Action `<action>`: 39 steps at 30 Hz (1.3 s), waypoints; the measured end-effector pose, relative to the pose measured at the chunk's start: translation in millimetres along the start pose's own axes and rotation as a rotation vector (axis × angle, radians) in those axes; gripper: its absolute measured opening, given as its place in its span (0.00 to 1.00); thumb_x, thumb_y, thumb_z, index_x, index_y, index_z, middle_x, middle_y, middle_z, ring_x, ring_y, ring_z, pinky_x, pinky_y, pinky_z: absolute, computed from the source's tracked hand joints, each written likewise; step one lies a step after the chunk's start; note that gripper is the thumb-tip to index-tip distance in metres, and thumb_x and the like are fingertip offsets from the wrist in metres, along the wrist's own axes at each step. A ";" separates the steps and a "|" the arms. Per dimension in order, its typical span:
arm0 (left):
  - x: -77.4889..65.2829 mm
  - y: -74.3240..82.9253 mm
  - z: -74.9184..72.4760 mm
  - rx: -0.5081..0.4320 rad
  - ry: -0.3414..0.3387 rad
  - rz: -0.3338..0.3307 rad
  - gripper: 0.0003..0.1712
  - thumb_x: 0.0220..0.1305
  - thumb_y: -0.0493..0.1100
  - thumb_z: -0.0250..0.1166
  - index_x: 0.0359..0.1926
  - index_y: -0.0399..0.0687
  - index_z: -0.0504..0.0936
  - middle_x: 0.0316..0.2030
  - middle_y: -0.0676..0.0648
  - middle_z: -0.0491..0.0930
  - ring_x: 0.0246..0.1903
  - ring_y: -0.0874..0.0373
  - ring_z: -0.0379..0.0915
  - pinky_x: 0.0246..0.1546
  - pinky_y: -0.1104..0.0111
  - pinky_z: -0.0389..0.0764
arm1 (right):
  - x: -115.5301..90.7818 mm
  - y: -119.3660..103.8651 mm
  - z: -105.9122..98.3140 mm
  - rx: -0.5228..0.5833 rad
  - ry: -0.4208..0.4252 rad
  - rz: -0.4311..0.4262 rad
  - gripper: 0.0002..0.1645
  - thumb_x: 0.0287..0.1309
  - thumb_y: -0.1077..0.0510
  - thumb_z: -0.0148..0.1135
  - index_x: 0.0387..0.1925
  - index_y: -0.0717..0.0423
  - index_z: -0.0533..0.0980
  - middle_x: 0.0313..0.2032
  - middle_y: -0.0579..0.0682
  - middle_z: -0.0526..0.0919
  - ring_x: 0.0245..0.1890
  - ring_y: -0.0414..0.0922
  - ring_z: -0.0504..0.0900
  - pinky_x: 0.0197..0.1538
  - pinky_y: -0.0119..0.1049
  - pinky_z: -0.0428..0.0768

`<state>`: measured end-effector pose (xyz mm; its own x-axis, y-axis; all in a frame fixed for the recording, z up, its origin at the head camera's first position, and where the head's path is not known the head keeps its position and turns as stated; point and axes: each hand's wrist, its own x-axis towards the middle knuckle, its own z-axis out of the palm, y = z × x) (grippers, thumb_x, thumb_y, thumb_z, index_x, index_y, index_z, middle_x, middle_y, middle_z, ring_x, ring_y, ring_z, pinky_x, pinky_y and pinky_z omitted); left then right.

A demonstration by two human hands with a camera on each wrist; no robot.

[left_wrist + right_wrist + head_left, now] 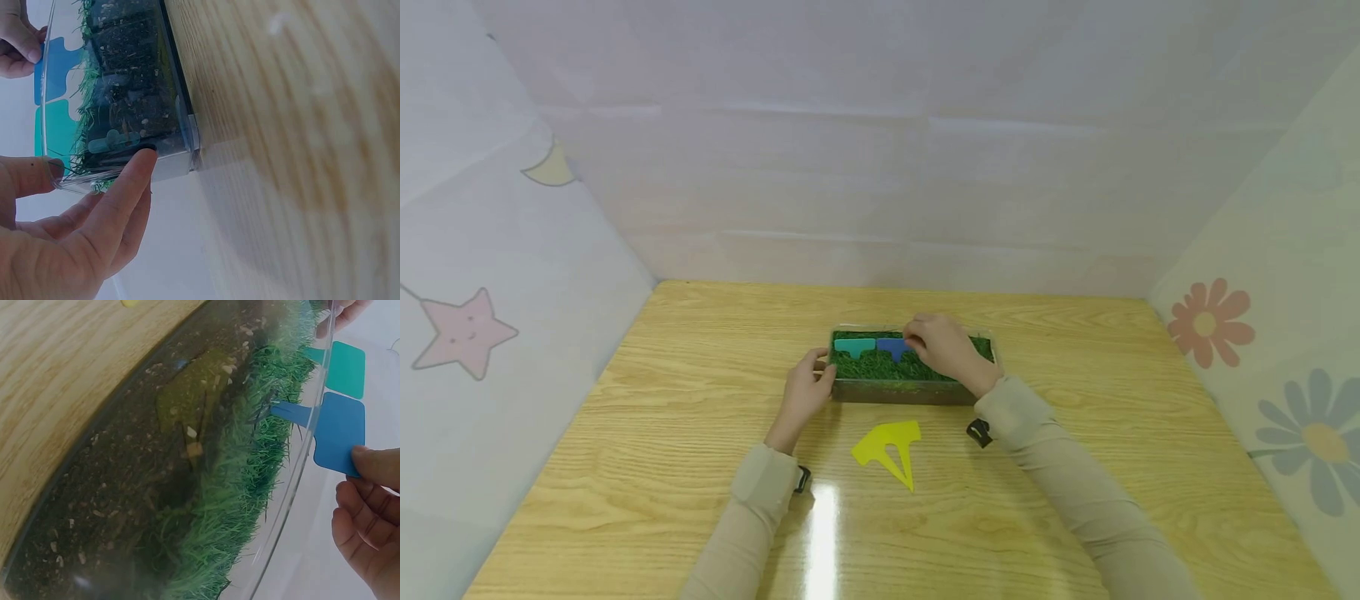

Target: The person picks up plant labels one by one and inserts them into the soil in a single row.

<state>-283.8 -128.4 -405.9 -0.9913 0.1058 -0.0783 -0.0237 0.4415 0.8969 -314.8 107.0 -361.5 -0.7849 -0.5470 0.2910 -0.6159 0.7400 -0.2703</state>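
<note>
A clear planter box [895, 392] holds dark soil and green grass [880, 367]. Two T-shaped plant labels stand in the grass side by side, a teal plant label [854, 344] on the left and a blue plant label [891, 345] beside it. My right hand [942, 343] pinches the upper right corner of the blue label between thumb and fingers; its stem goes down among the grass. My left hand [75, 250] holds the box's left end, its fingertips on the clear wall and rim.
Yellow plant labels [887, 442] lie overlapping on the wooden table [685, 433] in front of the box. Black wrist straps show near both cuffs. Pale printed sheets [880, 192] stand behind and at the sides.
</note>
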 end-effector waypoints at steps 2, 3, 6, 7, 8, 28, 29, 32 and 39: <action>-0.1 -0.2 -0.3 -0.005 -0.003 -0.001 0.22 0.67 0.38 0.51 0.61 0.36 0.65 0.45 0.33 0.73 0.38 0.45 0.75 0.29 0.63 0.80 | 0.5 -0.3 0.3 -0.007 -0.001 -0.002 0.03 0.54 0.65 0.62 0.30 0.61 0.80 0.28 0.51 0.78 0.27 0.45 0.77 0.32 0.36 0.78; -0.1 -0.4 -0.4 -0.008 -0.005 -0.003 0.22 0.67 0.39 0.51 0.61 0.36 0.65 0.46 0.33 0.73 0.38 0.45 0.75 0.29 0.63 0.80 | 0.8 -0.4 0.6 -0.008 -0.001 -0.001 0.03 0.54 0.65 0.62 0.30 0.61 0.80 0.28 0.51 0.78 0.26 0.45 0.77 0.32 0.36 0.78; -0.5 -0.5 -0.8 -0.013 -0.008 -0.004 0.22 0.67 0.39 0.51 0.61 0.36 0.65 0.46 0.33 0.73 0.38 0.45 0.75 0.29 0.63 0.80 | 1.1 -0.5 1.0 -0.013 0.000 0.003 0.03 0.53 0.65 0.62 0.30 0.61 0.81 0.28 0.51 0.78 0.27 0.45 0.77 0.32 0.36 0.78; -0.6 -0.5 -0.9 -0.014 -0.008 -0.005 0.22 0.67 0.39 0.51 0.61 0.36 0.65 0.46 0.33 0.73 0.38 0.45 0.75 0.29 0.63 0.80 | 1.2 -0.5 1.3 -0.014 0.000 0.006 0.03 0.53 0.65 0.62 0.30 0.61 0.81 0.28 0.51 0.78 0.27 0.45 0.78 0.32 0.36 0.78; -0.5 -0.7 -0.9 -0.015 -0.008 -0.005 0.22 0.67 0.39 0.51 0.61 0.36 0.65 0.46 0.33 0.73 0.38 0.44 0.75 0.29 0.63 0.80 | 1.3 -0.5 1.4 -0.012 0.000 0.009 0.03 0.53 0.66 0.62 0.30 0.61 0.81 0.28 0.51 0.78 0.27 0.46 0.78 0.32 0.36 0.78; 0.0 0.2 0.1 -0.008 -0.019 -0.011 0.22 0.67 0.39 0.51 0.61 0.36 0.65 0.46 0.33 0.73 0.40 0.44 0.75 0.30 0.63 0.80 | -2.5 1.6 -0.6 0.027 -0.039 0.069 0.05 0.54 0.64 0.62 0.33 0.62 0.80 0.29 0.51 0.77 0.25 0.43 0.75 0.29 0.34 0.76; 0.2 -0.2 0.2 -0.011 -0.017 -0.016 0.22 0.67 0.39 0.51 0.61 0.36 0.65 0.46 0.34 0.73 0.40 0.44 0.75 0.30 0.63 0.80 | -2.8 1.2 -1.2 0.030 -0.037 0.069 0.05 0.54 0.64 0.62 0.34 0.62 0.80 0.29 0.51 0.77 0.25 0.43 0.75 0.29 0.34 0.76; 0.1 -1.1 -0.1 -0.012 -0.016 -0.012 0.22 0.68 0.39 0.51 0.61 0.36 0.65 0.46 0.33 0.73 0.40 0.44 0.75 0.30 0.63 0.80 | -3.6 -1.2 -4.6 0.036 -0.029 0.074 0.07 0.54 0.63 0.63 0.35 0.62 0.80 0.31 0.51 0.78 0.26 0.43 0.76 0.29 0.34 0.76; -0.4 0.7 -0.6 -0.012 -0.009 0.000 0.22 0.67 0.38 0.51 0.61 0.35 0.65 0.46 0.33 0.73 0.39 0.44 0.75 0.30 0.63 0.80 | -7.1 -7.2 -15.6 0.021 0.005 0.072 0.10 0.54 0.61 0.63 0.38 0.60 0.79 0.35 0.51 0.78 0.29 0.44 0.77 0.32 0.37 0.77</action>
<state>-283.5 -128.7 -405.0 -0.9900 0.1141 -0.0826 -0.0256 0.4310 0.9020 -303.7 111.7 -347.3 -0.8267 -0.4911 0.2744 -0.5595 0.7687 -0.3098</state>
